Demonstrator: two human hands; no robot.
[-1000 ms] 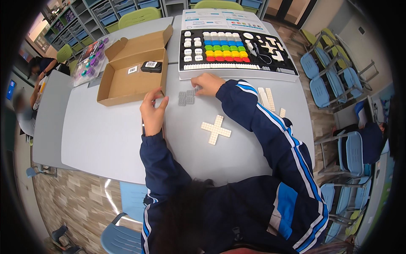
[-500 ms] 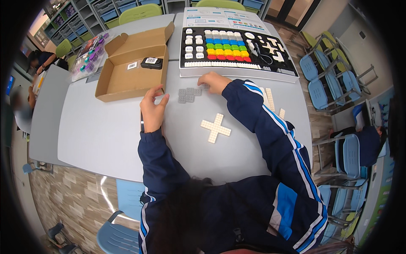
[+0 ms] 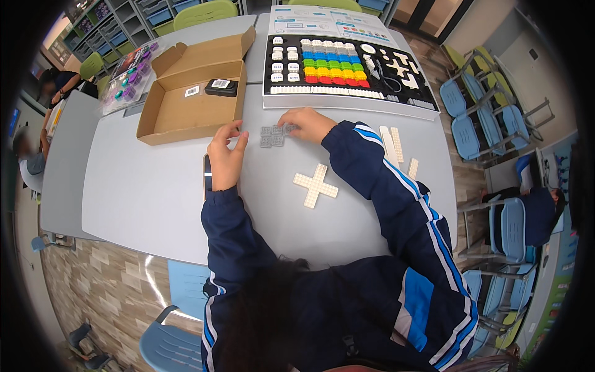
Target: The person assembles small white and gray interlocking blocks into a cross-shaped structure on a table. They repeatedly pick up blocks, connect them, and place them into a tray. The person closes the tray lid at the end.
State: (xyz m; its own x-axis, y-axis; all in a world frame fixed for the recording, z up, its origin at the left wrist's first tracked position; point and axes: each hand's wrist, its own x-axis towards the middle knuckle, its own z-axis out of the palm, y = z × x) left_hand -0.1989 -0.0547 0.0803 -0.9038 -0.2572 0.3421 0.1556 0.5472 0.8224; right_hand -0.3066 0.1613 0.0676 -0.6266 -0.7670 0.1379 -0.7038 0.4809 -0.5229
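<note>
Several small grey square studded bricks (image 3: 266, 137) lie grouped on the table in front of me. My right hand (image 3: 312, 124) has its fingers closed over a grey brick (image 3: 289, 128) at the group's right side; the fingertips partly cover it. To the left of the group, my left hand (image 3: 225, 153) is raised with thumb and fingers apart, holding nothing. Nearer to me lies a cream studded cross (image 3: 316, 185), touched by neither hand. Beside my right forearm are cream studded strips (image 3: 397, 144) and a shorter strip (image 3: 413, 167).
An open cardboard box (image 3: 176, 115) holding a black case (image 3: 221, 88) stands at the left. A kit tray (image 3: 347, 98) with coloured blocks fills the back right. A phone (image 3: 207, 177) lies beside my left wrist. Bagged purple and teal parts (image 3: 128, 87) sit further left.
My right hand has moved slightly left, bringing the grey brick up against the others. My left hand has stayed nearly where it was.
</note>
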